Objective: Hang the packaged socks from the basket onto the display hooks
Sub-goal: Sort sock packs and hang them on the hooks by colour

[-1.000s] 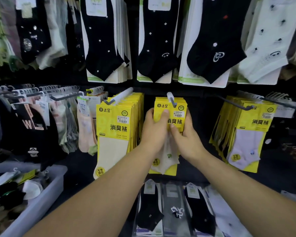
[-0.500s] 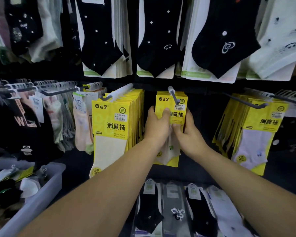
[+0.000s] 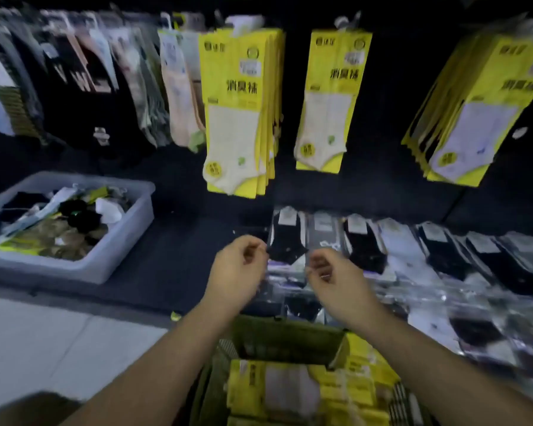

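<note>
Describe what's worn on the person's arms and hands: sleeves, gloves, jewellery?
No gloves on the left hand or the right hand. The left forearm and right forearm are bare to the frame edge, with no sleeve in view. No watch, band or ring shows, though motion blur could hide something small.

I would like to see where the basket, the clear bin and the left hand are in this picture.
basket (image 3: 286, 339): head view, on its dark far wall.
clear bin (image 3: 126, 244): head view, on its right side wall.
left hand (image 3: 237, 272): head view, on the back of the hand.
</note>
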`<action>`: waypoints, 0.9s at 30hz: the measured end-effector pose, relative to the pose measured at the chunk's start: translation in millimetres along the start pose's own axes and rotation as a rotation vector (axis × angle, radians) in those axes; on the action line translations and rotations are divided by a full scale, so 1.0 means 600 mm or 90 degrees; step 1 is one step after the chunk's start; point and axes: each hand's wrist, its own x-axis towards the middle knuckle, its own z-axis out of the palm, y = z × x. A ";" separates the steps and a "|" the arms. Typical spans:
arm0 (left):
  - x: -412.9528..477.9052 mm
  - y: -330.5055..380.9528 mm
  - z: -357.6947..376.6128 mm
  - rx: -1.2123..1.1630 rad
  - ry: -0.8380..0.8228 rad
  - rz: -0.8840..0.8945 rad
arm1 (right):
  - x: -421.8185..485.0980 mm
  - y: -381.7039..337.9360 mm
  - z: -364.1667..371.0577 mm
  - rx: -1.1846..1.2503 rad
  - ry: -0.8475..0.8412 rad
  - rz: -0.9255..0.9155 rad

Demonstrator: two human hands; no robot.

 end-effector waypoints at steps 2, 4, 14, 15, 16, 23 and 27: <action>-0.046 -0.082 -0.007 0.085 -0.007 -0.079 | -0.044 0.029 0.060 -0.013 -0.049 0.028; -0.091 -0.158 -0.009 0.158 0.005 -0.148 | -0.084 0.063 0.122 -0.029 -0.112 0.066; -0.259 -0.346 0.003 0.181 -0.071 -0.306 | -0.177 0.193 0.327 -0.217 -0.338 0.166; -0.264 -0.350 0.005 0.174 -0.072 -0.295 | -0.172 0.202 0.336 -0.230 -0.328 0.160; -0.266 -0.353 0.005 0.168 -0.072 -0.288 | -0.165 0.211 0.343 -0.243 -0.317 0.151; -0.265 -0.364 0.007 0.163 -0.057 -0.280 | -0.101 0.257 0.364 -0.389 -0.297 0.108; -0.263 -0.369 0.012 0.163 -0.050 -0.284 | -0.090 0.269 0.376 -0.472 -0.284 0.064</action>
